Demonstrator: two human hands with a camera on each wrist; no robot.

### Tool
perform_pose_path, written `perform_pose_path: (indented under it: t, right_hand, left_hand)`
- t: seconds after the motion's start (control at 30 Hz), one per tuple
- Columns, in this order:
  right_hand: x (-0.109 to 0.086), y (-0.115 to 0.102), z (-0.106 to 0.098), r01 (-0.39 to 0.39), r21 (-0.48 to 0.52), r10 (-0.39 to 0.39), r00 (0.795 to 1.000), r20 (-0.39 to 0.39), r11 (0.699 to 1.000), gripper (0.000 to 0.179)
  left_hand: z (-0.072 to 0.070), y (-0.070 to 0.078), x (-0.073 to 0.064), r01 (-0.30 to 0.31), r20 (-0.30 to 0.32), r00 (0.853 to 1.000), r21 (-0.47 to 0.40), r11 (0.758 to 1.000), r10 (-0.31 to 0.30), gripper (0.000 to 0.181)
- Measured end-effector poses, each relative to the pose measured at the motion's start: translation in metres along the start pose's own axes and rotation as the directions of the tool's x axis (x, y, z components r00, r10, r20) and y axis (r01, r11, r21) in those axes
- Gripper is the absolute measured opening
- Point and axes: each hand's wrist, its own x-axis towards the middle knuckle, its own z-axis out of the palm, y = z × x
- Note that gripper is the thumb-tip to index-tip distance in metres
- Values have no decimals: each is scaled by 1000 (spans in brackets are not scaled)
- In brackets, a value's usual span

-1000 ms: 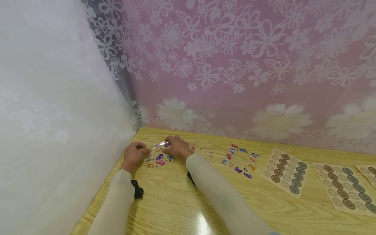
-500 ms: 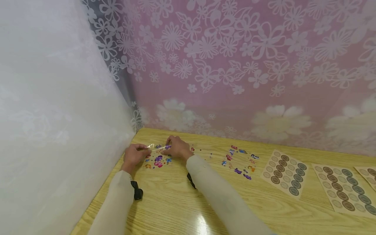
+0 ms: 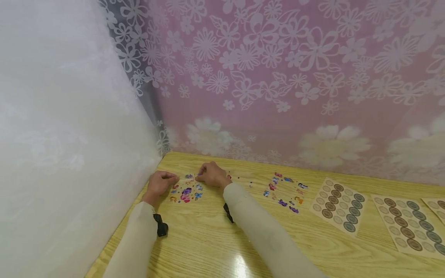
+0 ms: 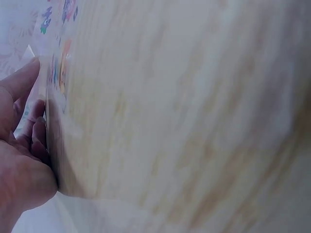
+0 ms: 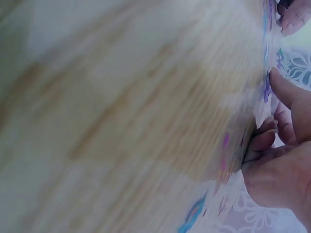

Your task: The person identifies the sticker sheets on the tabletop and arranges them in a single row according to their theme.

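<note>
- Far left, towards 9 o'clock: a white drape [image 3: 69,127] hangs beside the wooden surface [image 3: 194,231].
- Left hand [image 3: 160,183]: between 9 and 10 o'clock of the clear sticker sheet [image 3: 186,192]. Thumb and forefinger come close together at the film's far-left corner, and the grip appears to pinch it. In the left wrist view the film's edge is faint and the lower fingers are in shadow.
- The clear sticker sheet: on the surface at about 11 o'clock of the near edge's middle, between the hands. A second ago its far edge bowed up between them with a bright glint; now that glint is gone and the film looks lower and flatter. I judge the laying-down to be nearly finished, though the transparent border is too faint to show whether every corner touches.
- Right hand [image 3: 211,175]: at 2 o'clock of that sheet, fingers bent, the grip seemingly pinching its far-right corner. The hand hides part of that corner, and the right wrist view is blurred.
- Past it, towards 3 o'clock: tiny prints [image 3: 251,184], their backing not discernible, then a second sticker sheet [image 3: 282,202], untouched.
- Furthest right, between 3 and 4 o'clock: coin-patterned sheets [image 3: 337,204], the last cut off by the frame.
</note>
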Motion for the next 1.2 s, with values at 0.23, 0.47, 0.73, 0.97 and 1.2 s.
perform_pose_path:
  t: [0.23,0.47,0.73,0.97,1.2]
  right_hand:
    - [-2,4,-3,40,184,-47,998,38,982,16]
    - [-5,10,-1,68,279,-79,997,27,958,14]
    - [-9,7,0,111,293,-112,994,-13,950,17]
    - [-17,4,-2,177,234,-156,982,-106,956,19]
    - [-25,6,-4,244,231,-220,967,-127,942,22]
  left_hand:
    - [-3,1,-1,8,39,999,-75,997,-5,24]
    - [-3,0,-4,16,32,999,-25,1000,-15,27]
    - [-4,2,-1,21,27,999,-145,989,-17,33]
    - [-7,20,-7,-20,-1,1000,-106,994,20,27]
    - [-15,30,-16,-66,18,998,-87,994,68,29]
